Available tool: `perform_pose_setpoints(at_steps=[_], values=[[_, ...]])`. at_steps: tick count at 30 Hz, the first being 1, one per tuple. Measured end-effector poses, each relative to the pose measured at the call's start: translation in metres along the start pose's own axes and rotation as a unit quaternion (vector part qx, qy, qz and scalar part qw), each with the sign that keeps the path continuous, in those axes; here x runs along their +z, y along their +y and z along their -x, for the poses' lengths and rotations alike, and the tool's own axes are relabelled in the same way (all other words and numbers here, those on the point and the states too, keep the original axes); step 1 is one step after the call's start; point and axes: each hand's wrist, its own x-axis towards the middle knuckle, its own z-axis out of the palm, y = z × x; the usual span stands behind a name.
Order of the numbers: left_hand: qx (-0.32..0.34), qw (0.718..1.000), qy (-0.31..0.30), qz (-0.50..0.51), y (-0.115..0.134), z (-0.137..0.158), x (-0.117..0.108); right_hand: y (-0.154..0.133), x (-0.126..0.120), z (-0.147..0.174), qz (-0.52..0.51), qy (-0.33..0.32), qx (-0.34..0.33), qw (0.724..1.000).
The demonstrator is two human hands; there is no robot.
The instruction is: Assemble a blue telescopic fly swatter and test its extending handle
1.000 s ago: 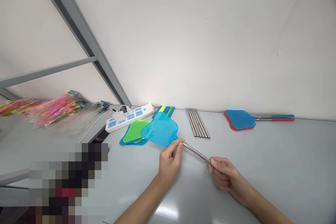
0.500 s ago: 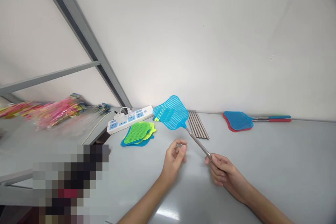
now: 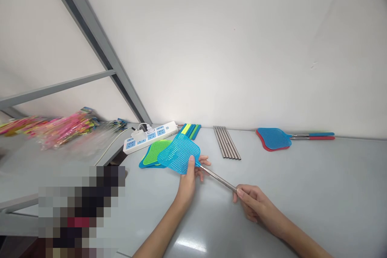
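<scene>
Swung down and leftward since half a second ago, the blue swatter head [image 3: 179, 153] now overlaps the loose mesh heads from this view, and the left hand [image 3: 188, 181], free then, is on it. At far left lie bagged pink and yellow items [image 3: 69, 131], partly blurred. Next comes a white power strip [image 3: 156, 134] with plugs in it. Just beside it on the bench [image 3: 332, 193] is the stack of loose mesh heads [image 3: 155, 152], green uppermost over yellow and blue. The left hand clasps the blue swatter head near its neck, thumb on the front, fingers behind. Short coloured tubes [image 3: 192, 131] lie beyond, near the wall. From the neck a metal rod [image 3: 219, 178] slants down to the right hand [image 3: 254, 203], which pinches its far end. Behind that, a row of spare rods [image 3: 226, 142] lies side by side. Farthest right rest two swatters, a blue one [image 3: 273, 138] over a red one [image 3: 266, 146], with matching handles.
</scene>
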Motion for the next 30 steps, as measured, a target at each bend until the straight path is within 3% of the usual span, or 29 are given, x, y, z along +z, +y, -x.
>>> perform_pose_setpoints(at_steps=[11, 18, 30], values=[[-0.061, 0.992, -0.102, 0.031, 0.0, 0.005, 0.002, -0.006, -0.003, 0.003, -0.071, -0.004, 0.034, 0.997], [-0.044, 0.993, -0.107, 0.031, -0.007, 0.008, 0.006, -0.006, -0.009, 0.001, -0.116, -0.023, 0.055, 0.991], [-0.085, 0.992, -0.082, 0.046, -0.011, 0.016, 0.013, -0.003, -0.013, -0.001, -0.145, -0.028, 0.085, 0.985]])
